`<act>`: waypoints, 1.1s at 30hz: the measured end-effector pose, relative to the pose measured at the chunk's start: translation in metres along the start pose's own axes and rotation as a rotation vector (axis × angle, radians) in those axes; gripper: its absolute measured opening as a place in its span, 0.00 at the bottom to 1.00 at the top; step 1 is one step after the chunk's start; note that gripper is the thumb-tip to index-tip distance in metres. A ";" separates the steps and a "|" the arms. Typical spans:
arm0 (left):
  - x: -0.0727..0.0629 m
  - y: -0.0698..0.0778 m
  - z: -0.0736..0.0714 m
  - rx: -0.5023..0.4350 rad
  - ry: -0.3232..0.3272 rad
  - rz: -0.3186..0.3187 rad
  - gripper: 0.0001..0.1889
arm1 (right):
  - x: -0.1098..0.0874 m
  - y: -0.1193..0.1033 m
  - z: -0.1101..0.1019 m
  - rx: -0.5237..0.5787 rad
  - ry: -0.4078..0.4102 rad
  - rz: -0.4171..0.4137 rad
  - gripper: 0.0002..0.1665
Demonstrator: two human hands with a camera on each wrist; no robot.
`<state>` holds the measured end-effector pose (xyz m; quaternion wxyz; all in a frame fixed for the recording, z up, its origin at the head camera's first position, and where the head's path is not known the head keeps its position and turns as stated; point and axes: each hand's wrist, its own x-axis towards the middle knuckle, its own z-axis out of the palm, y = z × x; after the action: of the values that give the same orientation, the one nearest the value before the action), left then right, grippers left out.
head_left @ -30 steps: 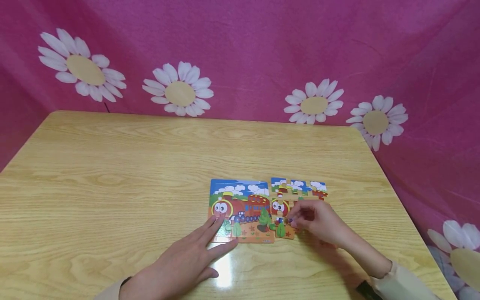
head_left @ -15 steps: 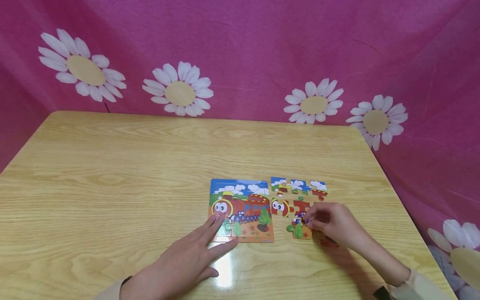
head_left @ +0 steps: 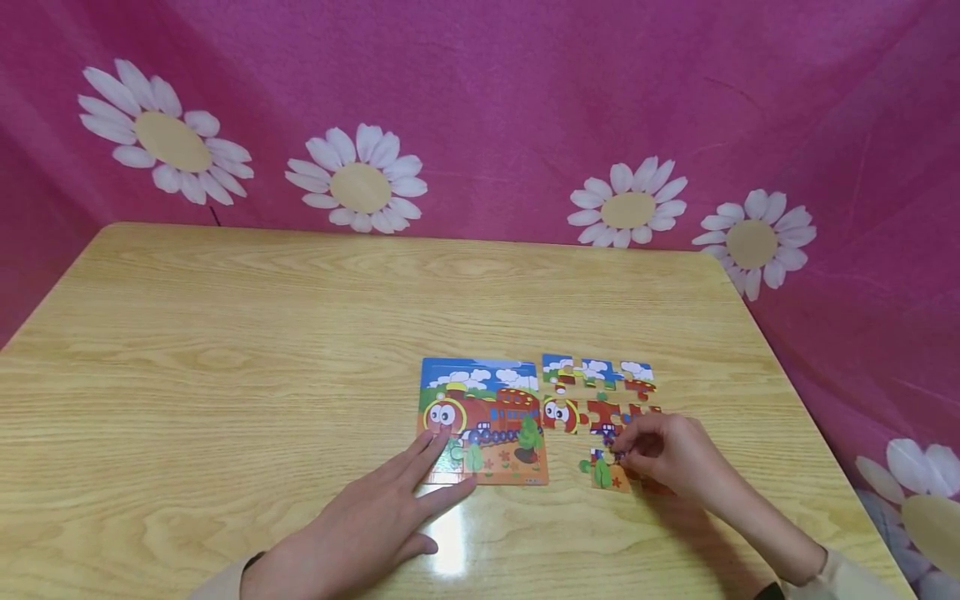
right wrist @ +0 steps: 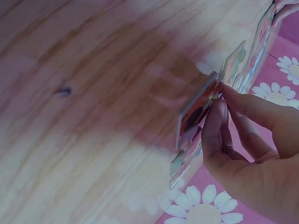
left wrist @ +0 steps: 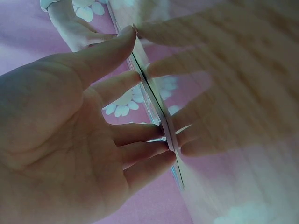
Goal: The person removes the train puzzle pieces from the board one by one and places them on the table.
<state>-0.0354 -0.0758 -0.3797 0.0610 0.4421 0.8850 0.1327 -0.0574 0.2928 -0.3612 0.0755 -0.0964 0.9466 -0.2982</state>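
Note:
A square puzzle board (head_left: 498,417) with a red train picture lies on the table. My left hand (head_left: 363,517) rests on its lower left part with the fingers spread and mostly straight. To the right of the board are several loose jigsaw puzzle pieces. My right hand (head_left: 675,460) pinches the upper right edge of the puzzle piece with a green tree (head_left: 603,477) between thumb and fingertips, partly hiding it. In the right wrist view, an orange-red puzzle piece (right wrist: 191,116) with a dark shape stands just beside the fingertips.
Three sky pieces form an upper row, including the left cloud piece (head_left: 557,367). Below them are the eye piece (head_left: 558,414) and a red train piece (head_left: 602,414). The right hand covers other pieces. A pink flowered cloth (head_left: 495,108) hangs behind the wooden table (head_left: 247,333).
The right hand has moved right and slightly toward me, taking the green tree piece along, away from the board and below the middle row. My left hand has stayed still.

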 end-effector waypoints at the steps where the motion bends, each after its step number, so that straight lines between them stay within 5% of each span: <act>1: 0.000 0.000 0.000 0.002 0.001 0.000 0.34 | 0.000 0.000 0.000 0.002 0.001 0.000 0.12; 16: 0.000 0.001 0.000 -0.019 0.022 -0.004 0.33 | 0.013 -0.024 0.006 0.149 -0.053 -0.104 0.09; 29: -0.001 0.001 -0.006 -0.028 0.046 -0.035 0.33 | 0.050 -0.068 0.039 0.262 -0.160 -0.194 0.10; 33: -0.005 -0.002 -0.005 -0.048 0.040 -0.052 0.33 | 0.060 -0.085 0.050 0.293 -0.184 -0.146 0.10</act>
<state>-0.0350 -0.0818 -0.3758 0.0572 0.4148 0.8937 0.1613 -0.0939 0.1828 -0.3577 0.1533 -0.1797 0.8726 -0.4275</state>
